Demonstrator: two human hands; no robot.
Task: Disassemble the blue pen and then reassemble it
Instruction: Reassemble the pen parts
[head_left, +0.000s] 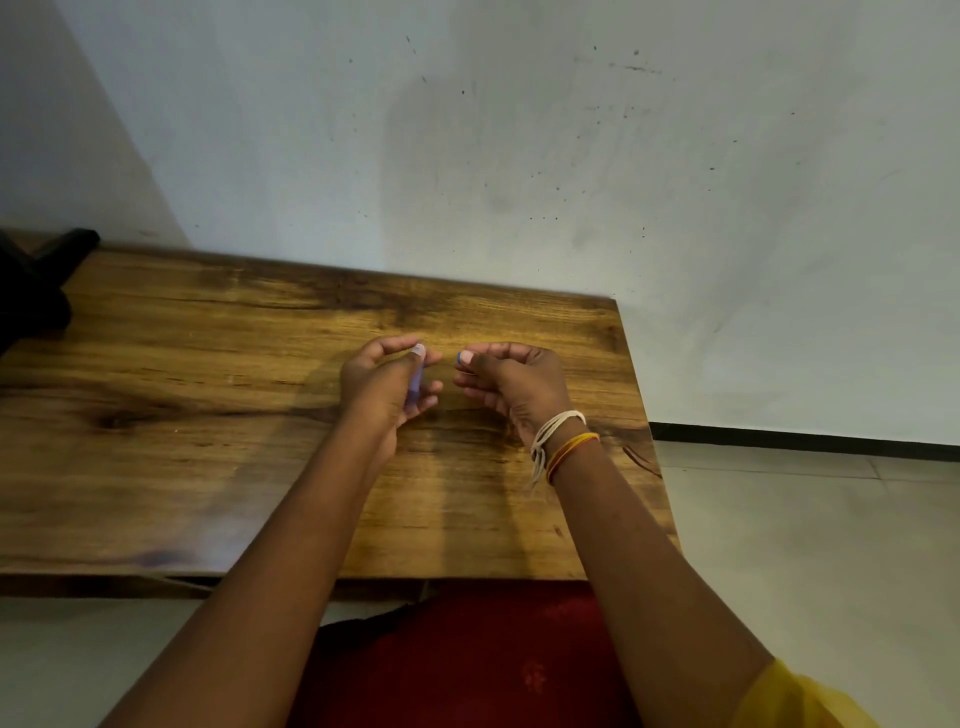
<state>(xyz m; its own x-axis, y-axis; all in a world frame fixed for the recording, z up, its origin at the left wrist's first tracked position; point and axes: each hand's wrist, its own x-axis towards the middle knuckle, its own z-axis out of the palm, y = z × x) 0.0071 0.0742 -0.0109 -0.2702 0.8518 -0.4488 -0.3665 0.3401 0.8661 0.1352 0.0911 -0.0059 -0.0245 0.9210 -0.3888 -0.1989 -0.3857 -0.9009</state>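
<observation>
Both hands hover over the middle of the wooden table (208, 415), a small gap between them. My left hand (384, 384) is closed around the pale blue pen barrel (415, 382), which runs roughly upright between thumb and fingers. My right hand (514, 384) pinches a small blue pen part (459, 357) at its thumb and fingertips; most of that piece is hidden by the fingers. The two pieces are apart, not touching.
A black object (36, 291) sits at the table's far left corner. A pale wall stands right behind the table. The table's right edge (639, 415) drops to a tiled floor. Red cloth (467, 660) lies below the near edge.
</observation>
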